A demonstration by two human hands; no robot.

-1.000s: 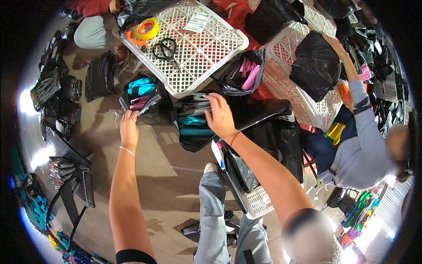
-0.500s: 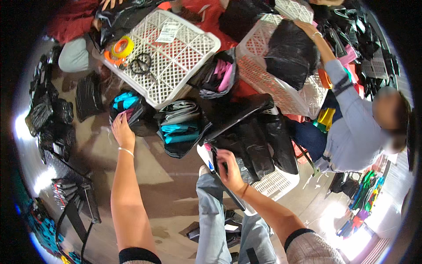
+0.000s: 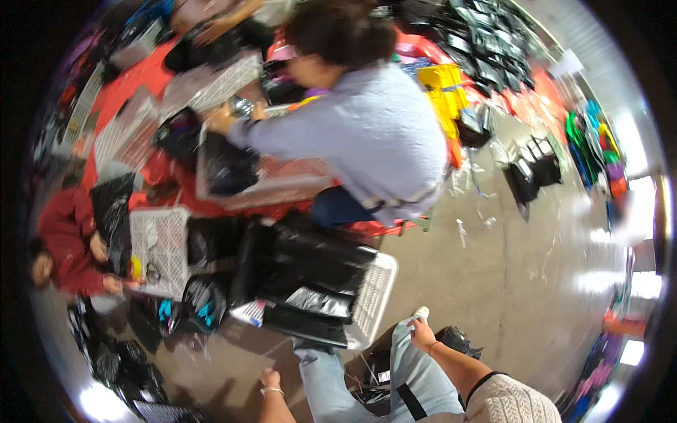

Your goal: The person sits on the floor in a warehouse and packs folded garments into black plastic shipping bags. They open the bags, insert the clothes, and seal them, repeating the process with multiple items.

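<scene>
My left hand hangs low beside my left knee, small and smeared, with nothing visible in it; its fingers cannot be made out. Over my right knee is my right hand, its fingers loosely apart and holding nothing I can see. In front of my knees stands a white plastic crate heaped with black plastic bags. To its left, open black bags with turquoise contents sit beside an upturned white crate. A yellow tape roll lies on that crate.
A co-worker in a light blue top bends over another white crate. At the far left is a person in a red sleeve. Black bags cover the back right, and folded yellow pieces lie nearer. Scraps litter the floor.
The view has swung to the right, so the crates appear farther left. My left hand has come away from the turquoise bag. My right hand has left the crate's edge and dropped towards my right knee.
</scene>
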